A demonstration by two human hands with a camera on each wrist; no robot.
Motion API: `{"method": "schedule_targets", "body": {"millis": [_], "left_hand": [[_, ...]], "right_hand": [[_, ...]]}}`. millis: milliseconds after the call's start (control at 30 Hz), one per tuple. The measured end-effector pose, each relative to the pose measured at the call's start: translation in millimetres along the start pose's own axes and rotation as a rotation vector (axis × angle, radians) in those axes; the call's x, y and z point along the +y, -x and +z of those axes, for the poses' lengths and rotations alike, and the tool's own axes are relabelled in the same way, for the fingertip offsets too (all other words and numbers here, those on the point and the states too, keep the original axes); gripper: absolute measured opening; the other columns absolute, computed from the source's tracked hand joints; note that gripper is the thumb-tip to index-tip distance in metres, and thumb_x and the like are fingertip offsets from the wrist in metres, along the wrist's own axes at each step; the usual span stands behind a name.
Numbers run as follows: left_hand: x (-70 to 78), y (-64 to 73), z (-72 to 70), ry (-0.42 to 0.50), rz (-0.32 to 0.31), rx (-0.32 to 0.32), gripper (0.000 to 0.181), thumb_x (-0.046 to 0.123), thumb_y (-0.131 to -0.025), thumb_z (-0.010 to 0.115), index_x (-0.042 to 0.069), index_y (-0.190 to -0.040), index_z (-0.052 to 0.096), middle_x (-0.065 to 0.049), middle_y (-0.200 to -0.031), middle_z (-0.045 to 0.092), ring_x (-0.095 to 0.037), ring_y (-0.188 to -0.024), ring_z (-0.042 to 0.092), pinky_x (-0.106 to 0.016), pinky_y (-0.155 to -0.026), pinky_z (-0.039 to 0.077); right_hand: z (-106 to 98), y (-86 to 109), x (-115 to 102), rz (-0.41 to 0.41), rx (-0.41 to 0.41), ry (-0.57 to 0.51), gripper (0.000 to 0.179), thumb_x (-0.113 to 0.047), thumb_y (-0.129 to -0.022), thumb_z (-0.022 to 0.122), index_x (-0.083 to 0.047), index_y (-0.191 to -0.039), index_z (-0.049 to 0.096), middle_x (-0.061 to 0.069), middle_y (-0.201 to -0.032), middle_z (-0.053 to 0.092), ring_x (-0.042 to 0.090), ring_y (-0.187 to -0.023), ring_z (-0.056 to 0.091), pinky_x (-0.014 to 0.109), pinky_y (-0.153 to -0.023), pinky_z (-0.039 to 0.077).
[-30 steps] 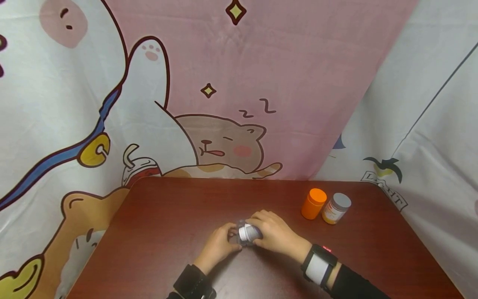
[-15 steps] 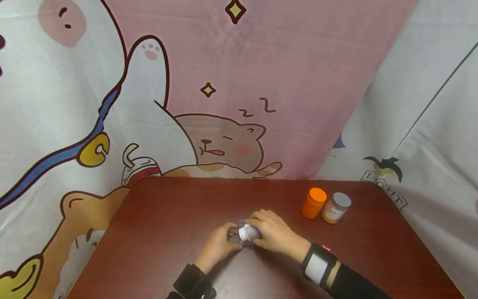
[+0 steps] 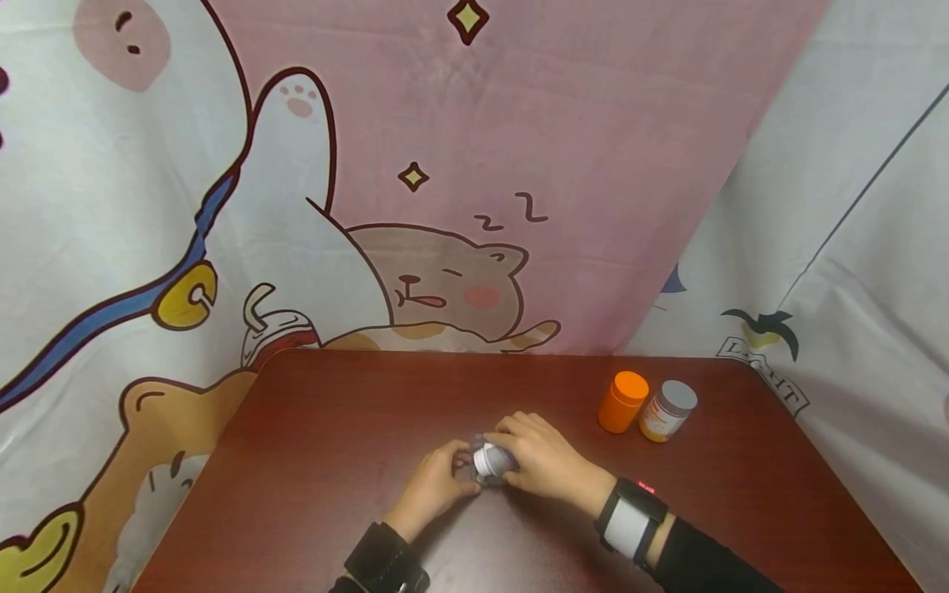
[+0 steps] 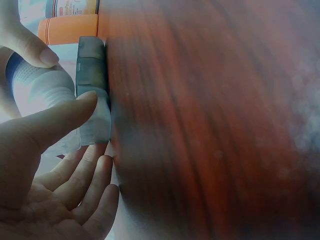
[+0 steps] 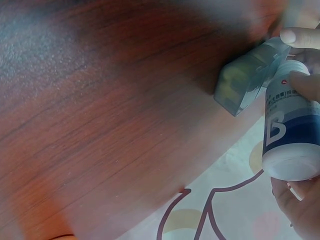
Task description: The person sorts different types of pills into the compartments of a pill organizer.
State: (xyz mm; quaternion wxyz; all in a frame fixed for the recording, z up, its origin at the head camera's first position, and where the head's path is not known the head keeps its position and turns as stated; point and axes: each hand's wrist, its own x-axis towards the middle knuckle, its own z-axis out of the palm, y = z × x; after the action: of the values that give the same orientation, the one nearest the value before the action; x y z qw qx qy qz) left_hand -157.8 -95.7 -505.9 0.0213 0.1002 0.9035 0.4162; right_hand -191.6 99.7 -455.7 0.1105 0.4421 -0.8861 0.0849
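My left hand holds one end of a translucent grey pill organizer, the thumb on one face and the fingertips beneath its end. The organizer rests on the table, its compartments in a row; yellowish contents show through its wall in the right wrist view. My right hand grips a white pill bottle with a blue band. Uncapped, the bottle is tipped toward the left, its threaded neck close over the organizer. The fingers partly hide both things in the head view.
An orange bottle and a grey-lidded jar with a white and orange label stand side by side at the back right of the brown table. A cartoon-printed cloth hangs behind the table.
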Motion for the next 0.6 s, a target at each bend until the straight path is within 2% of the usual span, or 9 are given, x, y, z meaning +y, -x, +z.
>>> {"method": "schedule_targets", "body": {"millis": [367, 600], "left_hand": [[0.4, 0.1, -0.5, 0.005, 0.004, 0.001, 0.054, 0.018, -0.061, 0.079, 0.004, -0.108, 0.057, -0.004, -0.094, 0.064, -0.021, -0.087, 0.059, -0.040, -0.077, 0.046], [0.4, 1.2, -0.4, 0.015, -0.005, -0.005, 0.055, 0.019, -0.061, 0.079, 0.004, -0.108, 0.056, -0.004, -0.094, 0.064, -0.021, -0.087, 0.058, -0.039, -0.076, 0.046]], "right_hand": [[0.5, 0.0, 0.4, 0.002, 0.011, -0.025, 0.056, -0.031, -0.058, 0.080, -0.014, -0.108, 0.063, -0.005, -0.097, 0.055, 0.013, -0.089, 0.047, 0.030, -0.076, 0.042], [3.4, 6.9, 2.9, 0.081, 0.022, -0.079, 0.054, -0.033, -0.060, 0.079, -0.018, -0.108, 0.060, -0.007, -0.100, 0.054, 0.010, -0.091, 0.049, 0.030, -0.078, 0.044]]}}
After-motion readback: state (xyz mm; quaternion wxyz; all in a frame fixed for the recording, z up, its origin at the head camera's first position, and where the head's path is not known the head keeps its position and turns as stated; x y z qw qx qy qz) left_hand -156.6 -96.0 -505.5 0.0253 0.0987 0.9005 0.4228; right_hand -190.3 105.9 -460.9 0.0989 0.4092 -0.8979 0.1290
